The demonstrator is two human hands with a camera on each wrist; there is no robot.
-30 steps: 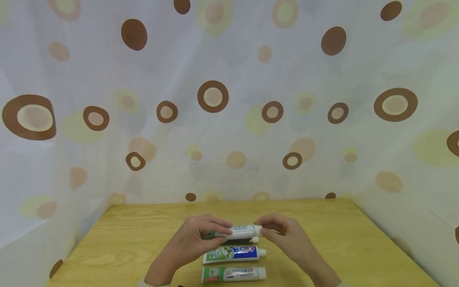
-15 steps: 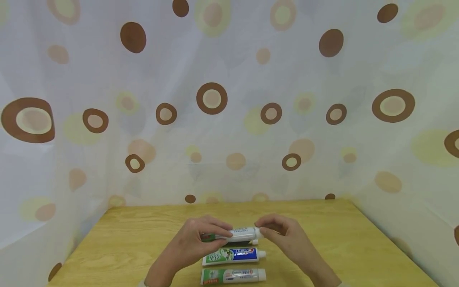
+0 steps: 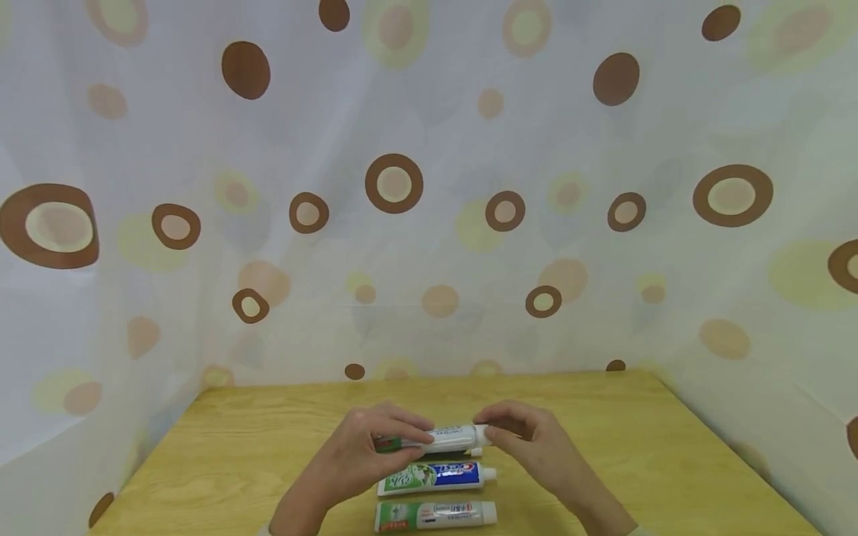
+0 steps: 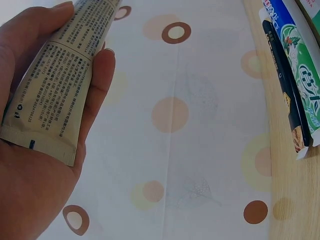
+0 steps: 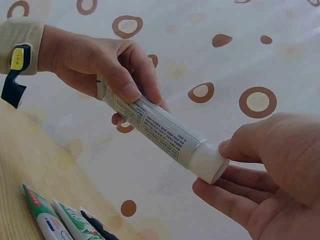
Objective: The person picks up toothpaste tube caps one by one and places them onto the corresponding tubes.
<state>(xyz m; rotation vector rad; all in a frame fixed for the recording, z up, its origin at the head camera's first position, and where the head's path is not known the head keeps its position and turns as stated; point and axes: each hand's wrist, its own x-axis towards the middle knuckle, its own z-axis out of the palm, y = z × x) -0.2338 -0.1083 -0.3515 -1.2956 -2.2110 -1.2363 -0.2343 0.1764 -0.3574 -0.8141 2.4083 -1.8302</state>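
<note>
A white toothpaste tube [image 3: 452,439] with a green tail end is held level above the table by both hands. My left hand [image 3: 365,450] grips its body between thumb and fingers; in the left wrist view the printed back and flat crimped end of the tube show. At the other end, my right hand [image 3: 529,439] pinches the white cap [image 5: 209,162] between thumb and fingers. The cap sits on the tube's neck. Below lie a black tube [image 4: 285,85], partly hidden in the head view, a green-and-blue toothpaste tube [image 3: 462,475], and a green-and-white toothpaste tube [image 3: 449,515].
The three tubes lie roughly parallel on the wooden table [image 3: 268,417], caps toward the right. A pale curtain [image 3: 429,246] with brown and cream dots rises behind the table and along both sides.
The head view has shifted slightly. Both hands and the tube stay almost in place, with the right fingers on the cap throughout.
</note>
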